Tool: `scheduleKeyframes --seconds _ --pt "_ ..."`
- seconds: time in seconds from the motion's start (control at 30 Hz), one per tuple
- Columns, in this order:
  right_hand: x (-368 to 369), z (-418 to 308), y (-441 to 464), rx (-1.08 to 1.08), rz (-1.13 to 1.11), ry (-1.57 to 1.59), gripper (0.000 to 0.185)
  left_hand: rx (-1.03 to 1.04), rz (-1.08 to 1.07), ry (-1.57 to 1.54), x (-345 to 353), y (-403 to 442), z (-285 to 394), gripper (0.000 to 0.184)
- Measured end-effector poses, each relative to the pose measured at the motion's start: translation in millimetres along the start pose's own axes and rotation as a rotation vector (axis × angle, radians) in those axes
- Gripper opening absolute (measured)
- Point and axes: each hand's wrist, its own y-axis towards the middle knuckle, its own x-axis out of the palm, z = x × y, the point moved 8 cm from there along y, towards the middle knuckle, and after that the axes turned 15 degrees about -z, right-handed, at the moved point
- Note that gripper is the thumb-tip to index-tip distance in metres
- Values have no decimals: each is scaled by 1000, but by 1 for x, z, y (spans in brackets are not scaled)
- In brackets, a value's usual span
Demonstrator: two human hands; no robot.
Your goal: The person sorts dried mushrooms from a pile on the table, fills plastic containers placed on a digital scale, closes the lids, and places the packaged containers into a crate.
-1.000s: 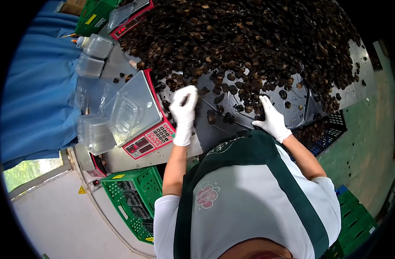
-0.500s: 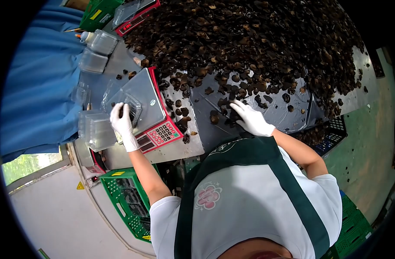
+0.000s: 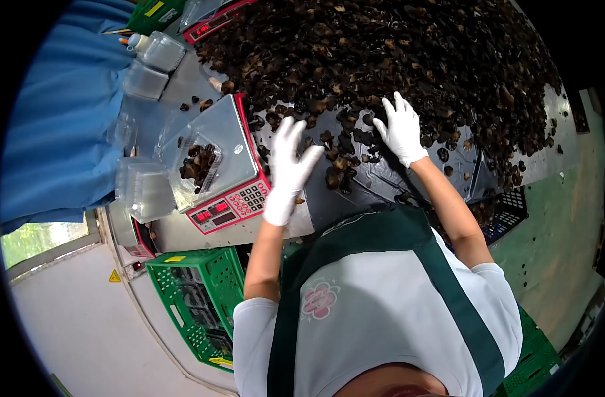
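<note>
My left hand [image 3: 290, 162], in a white glove, hovers just right of a red digital scale [image 3: 240, 205], thumb apart from the fingers and nothing held. On the scale's plate sits an opened clear plastic clamshell [image 3: 213, 175] holding a small heap of dark wood ear mushrooms [image 3: 198, 165]. My right hand [image 3: 403, 132], gloved too, reaches to the near edge of a large pile of wood ear mushrooms [image 3: 395, 53]. Its fingers are spread, with mushrooms close by the fingertips; no held piece shows. Several loose mushrooms [image 3: 339, 175] lie on the dark sheet between my hands.
Stacked empty clamshells [image 3: 144, 188] stand left of the scale, and more clear containers [image 3: 146, 79] lie behind. A second red scale [image 3: 213, 23] is at the back. Below the table's left edge is a green crate [image 3: 230, 278] with packed boxes; a dark crate [image 3: 507, 215] sits right.
My left hand has left the clamshell and moved right, off the scale, uncovering the mushrooms inside. My right hand has moved forward and slightly right, toward the pile.
</note>
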Motion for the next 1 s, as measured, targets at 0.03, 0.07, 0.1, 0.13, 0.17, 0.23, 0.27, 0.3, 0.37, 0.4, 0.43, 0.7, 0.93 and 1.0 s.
scheduleKeyframes --seconds 0.03,0.07,0.1,0.13,0.17,0.23,0.27,0.3,0.37,0.4,0.43,0.7,0.93,1.0 --pt "12 -4 -5 27 -72 -73 54 -12 -65 87 26 8 3 72" --pt "19 -8 -10 56 -142 -147 54 -23 -131 173 48 14 5 79" --pt "23 -19 -22 16 -216 -87 53 -47 -213 202 70 17 -3 84" --pt "29 -30 -34 -36 -290 -2 52 -70 -296 229 91 17 -11 89" --pt "35 -42 -50 -147 -298 -4 52 -10 -361 284 105 14 -7 89" --pt "41 -53 -79 -330 -302 89 48 154 -398 265 109 -2 12 84" --pt "38 -54 -89 -379 -349 199 47 230 -414 258 113 -14 16 82" --pt "27 -53 -96 -418 -347 255 46 234 -414 222 106 -24 27 79" --pt "10 -41 -106 -437 -298 308 45 242 -399 264 100 -45 31 83" --pt "-4 -34 -109 -376 -269 265 49 233 -383 264 97 -54 29 85" --pt "-5 -20 -112 -283 -262 258 51 211 -373 286 97 -60 25 88" --pt "9 41 -127 84 -293 147 69 179 -309 253 119 -27 44 101" --pt "8 43 -122 96 -277 159 66 358 -297 446 146 13 89 90" --pt "8 42 -121 93 -268 159 65 325 -365 458 158 20 87 83"
